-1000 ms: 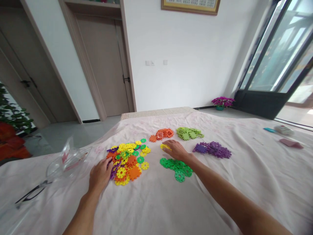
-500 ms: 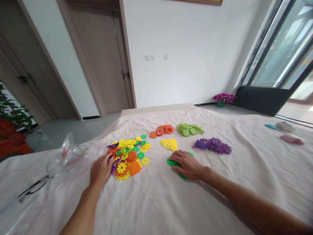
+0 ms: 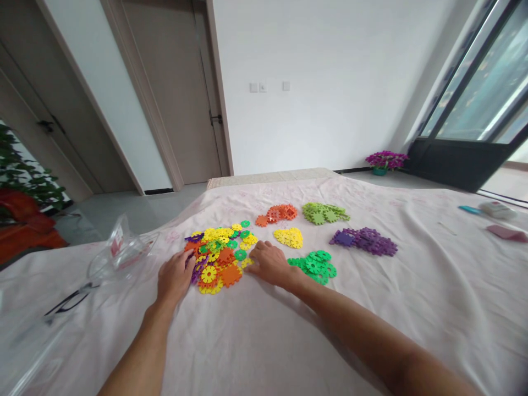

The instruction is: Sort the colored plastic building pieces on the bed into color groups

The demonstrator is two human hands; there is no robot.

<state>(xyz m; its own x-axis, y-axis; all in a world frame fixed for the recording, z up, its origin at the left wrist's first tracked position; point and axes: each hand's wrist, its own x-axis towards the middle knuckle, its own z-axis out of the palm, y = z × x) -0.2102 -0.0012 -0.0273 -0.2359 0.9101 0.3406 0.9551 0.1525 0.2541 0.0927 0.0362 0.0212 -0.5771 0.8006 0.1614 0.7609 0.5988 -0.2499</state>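
A mixed pile of notched plastic discs and squares (image 3: 230, 276) in yellow, orange, purple and green lies left of centre. My left hand (image 3: 176, 275) rests at its left edge, fingers loosely bent and slightly apart, touching the pieces. At the pile's right edge, my right hand (image 3: 269, 264) has its fingertips on a single yellow snowflake disc (image 3: 246, 263), which lies on the cloth and is partly hidden. Behind that wrist is a green disc pile (image 3: 317, 265). Further back lie a yellow disc pile (image 3: 289, 237), orange squares (image 3: 281, 213), light green squares (image 3: 325, 213) and purple squares (image 3: 365, 241).
A pale pink cloth (image 3: 264, 341) covers the table. On the left lie a clear plastic package (image 3: 124, 250) and black-framed glasses (image 3: 70, 302). Far right are a blue object (image 3: 469, 209), a whitish packet (image 3: 497, 209) and a pink folded piece (image 3: 506, 232).
My right hand has moved left from the green discs to the yellow disc at the mixed pile's edge, uncovering the green pile. My left hand stays at the pile. The view has shifted slightly.
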